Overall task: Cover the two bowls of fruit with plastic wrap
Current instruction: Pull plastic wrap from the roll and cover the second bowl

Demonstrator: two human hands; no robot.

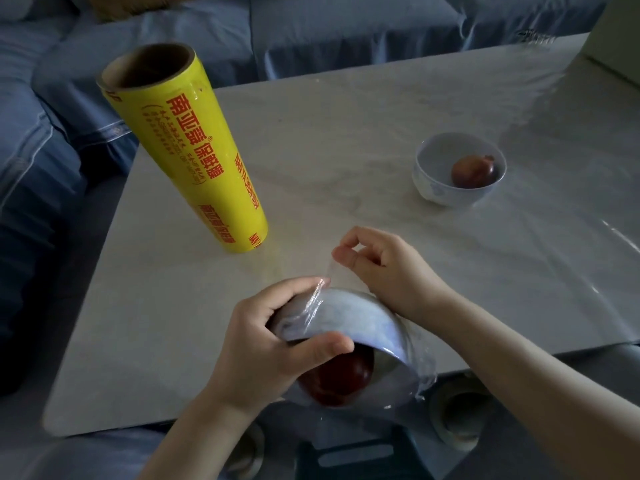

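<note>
Pale table [311,133] before a blue sofa [346,29], a bowl in my hands.
My left hand [263,344] grips the near bowl [356,317], tilted toward me at the table's front edge, dark red fruit [339,379] inside, plastic wrap [420,368] stretched over it; my right hand [384,268] pinches a loose strip of film. Beyond, the yellow roll [187,147] stands upright at left; the second bowl [429,174] sits at right holding a reddish fruit [472,171].

Two bowls [436,183] [349,317], two fruits [474,171] [337,379], one wrap roll [187,150], two hands [263,344] [388,268], one table [311,133]
</note>
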